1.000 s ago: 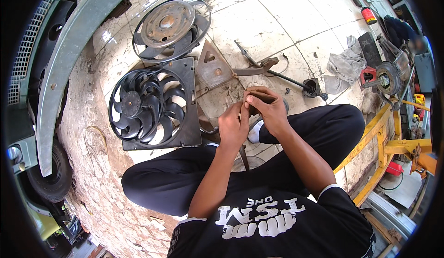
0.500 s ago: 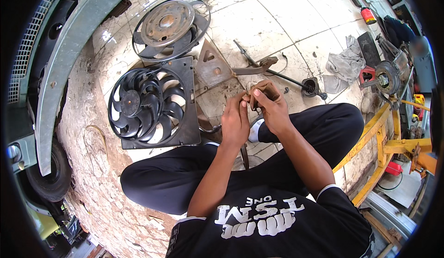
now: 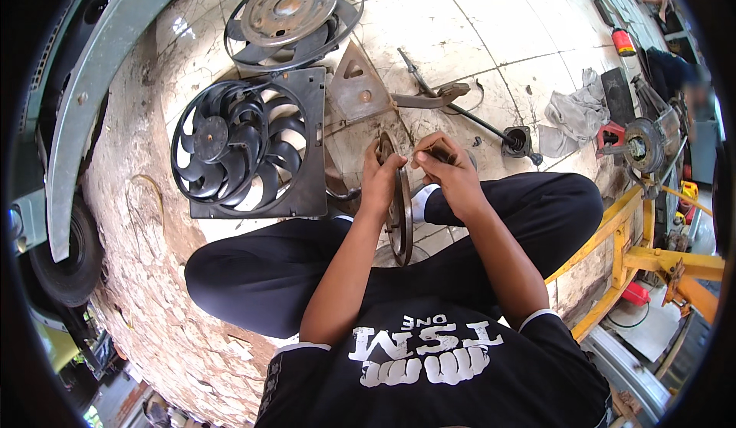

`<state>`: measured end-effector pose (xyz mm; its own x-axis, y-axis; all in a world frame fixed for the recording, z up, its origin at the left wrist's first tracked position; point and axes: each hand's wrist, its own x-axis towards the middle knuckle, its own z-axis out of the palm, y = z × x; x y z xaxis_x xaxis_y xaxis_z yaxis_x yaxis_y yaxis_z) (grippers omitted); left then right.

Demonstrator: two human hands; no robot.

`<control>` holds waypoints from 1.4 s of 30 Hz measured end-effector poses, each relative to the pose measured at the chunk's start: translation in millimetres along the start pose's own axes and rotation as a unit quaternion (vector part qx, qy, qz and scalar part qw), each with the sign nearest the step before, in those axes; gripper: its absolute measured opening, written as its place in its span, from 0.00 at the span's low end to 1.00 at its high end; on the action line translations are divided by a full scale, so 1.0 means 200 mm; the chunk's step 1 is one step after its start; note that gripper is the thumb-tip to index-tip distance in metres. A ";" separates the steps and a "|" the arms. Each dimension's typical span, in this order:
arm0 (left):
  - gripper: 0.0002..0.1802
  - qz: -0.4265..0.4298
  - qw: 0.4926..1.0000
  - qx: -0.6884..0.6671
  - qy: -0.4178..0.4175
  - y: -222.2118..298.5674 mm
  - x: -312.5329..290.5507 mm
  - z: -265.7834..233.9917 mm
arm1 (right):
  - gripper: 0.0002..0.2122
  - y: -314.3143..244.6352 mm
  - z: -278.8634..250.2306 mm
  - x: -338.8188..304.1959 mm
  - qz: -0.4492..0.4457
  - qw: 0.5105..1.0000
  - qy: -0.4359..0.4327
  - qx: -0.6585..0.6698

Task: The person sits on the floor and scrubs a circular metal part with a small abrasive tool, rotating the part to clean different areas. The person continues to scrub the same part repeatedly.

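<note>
My left hand [image 3: 377, 184] grips the upper part of a round, rusty metal disc [image 3: 400, 232], which stands nearly edge-on between my crossed legs. Its thumb lies against the disc's face. Just to the right, my right hand [image 3: 454, 176] is closed around a folded brown sheet [image 3: 440, 152], whose exact kind I cannot make out. Its fingertips are close to the disc's right side; whether they touch it is unclear. Beyond my hands lie a brown triangular metal plate [image 3: 357, 90] and a pedal-like metal arm [image 3: 429, 98].
A black radiator fan [image 3: 215, 140] lies at left, with a second fan [image 3: 253, 56] carrying a rusty wheel-like disc behind it. A long rod with a boot [image 3: 517, 143], a grey rag [image 3: 575, 106] and a yellow steel frame [image 3: 613, 263] are at right. A curved bumper [image 3: 92, 98] borders the left.
My hands have come apart from the brown sheet they both held. The left now grips the metal disc, raised into fuller view; the right keeps the sheet. The view has shifted slightly.
</note>
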<state>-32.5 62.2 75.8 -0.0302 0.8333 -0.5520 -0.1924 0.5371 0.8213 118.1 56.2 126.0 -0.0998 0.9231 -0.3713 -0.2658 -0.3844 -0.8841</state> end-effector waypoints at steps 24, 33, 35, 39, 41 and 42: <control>0.14 0.082 0.977 0.027 0.193 -0.23 0.16 -0.11 | 0.10 0.13 0.19 -0.07 0.063 0.964 -0.012 -0.258; 0.08 0.105 0.962 0.097 0.232 -0.21 0.13 -0.16 | 0.09 0.10 0.27 0.04 0.082 0.959 -0.033 -0.268; 0.08 0.101 0.963 0.095 0.231 -0.20 0.13 -0.16 | 0.09 0.10 0.27 0.02 0.091 0.956 -0.026 -0.279; 0.09 0.049 0.976 0.068 0.203 -0.16 0.11 -0.13 | 0.09 0.13 0.28 -0.08 0.076 0.956 0.013 -0.282; 0.09 0.068 0.974 0.075 0.202 -0.17 0.11 -0.12 | 0.09 0.12 0.27 -0.05 0.050 0.949 0.019 -0.310; 0.09 0.082 0.972 0.086 0.203 -0.17 0.12 -0.12 | 0.09 0.11 0.28 -0.01 0.029 0.950 0.017 -0.310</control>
<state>-49.8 61.3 31.0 -0.4374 0.8084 -0.3939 0.0141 0.4442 0.8958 58.1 46.7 123.5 -0.0633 0.9030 -0.4249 0.3572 -0.3771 -0.8545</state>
